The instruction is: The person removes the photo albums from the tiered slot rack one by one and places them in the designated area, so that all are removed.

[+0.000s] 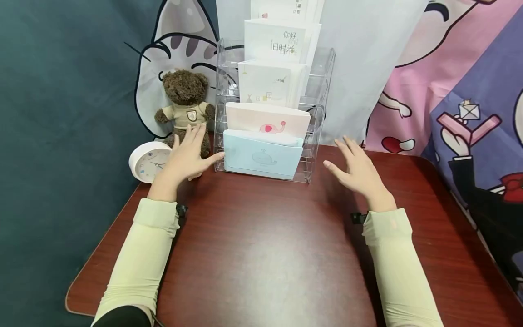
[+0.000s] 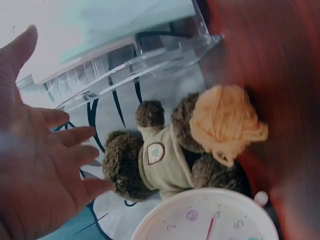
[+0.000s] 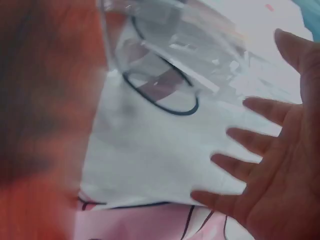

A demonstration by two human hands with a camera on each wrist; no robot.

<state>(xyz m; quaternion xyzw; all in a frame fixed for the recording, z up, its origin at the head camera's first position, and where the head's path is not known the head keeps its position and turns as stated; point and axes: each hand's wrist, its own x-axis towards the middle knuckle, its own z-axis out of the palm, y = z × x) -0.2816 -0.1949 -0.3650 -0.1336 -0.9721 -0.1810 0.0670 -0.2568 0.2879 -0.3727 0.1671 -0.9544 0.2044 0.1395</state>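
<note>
A clear tiered rack (image 1: 304, 170) stands at the back of the table, with booklets on its steps. Lowest is a light blue booklet (image 1: 261, 156) with a whale drawing; above it sits a pale pink booklet (image 1: 245, 116) with a red elephant. My left hand (image 1: 188, 152) is spread at the rack's left side, in front of a brown teddy bear (image 1: 185, 88), holding nothing. On the other side my right hand (image 1: 357, 170) is spread out too, a little apart from the rack. In the left wrist view an orange yarn ball (image 2: 225, 120) lies against the bear.
A round white clock (image 1: 149, 163) stands left of the bear at the table's edge. The dark red wooden table (image 1: 253, 236) extends toward me. Behind hang a green curtain (image 1: 61, 136) and a printed cartoon cloth (image 1: 408, 104).
</note>
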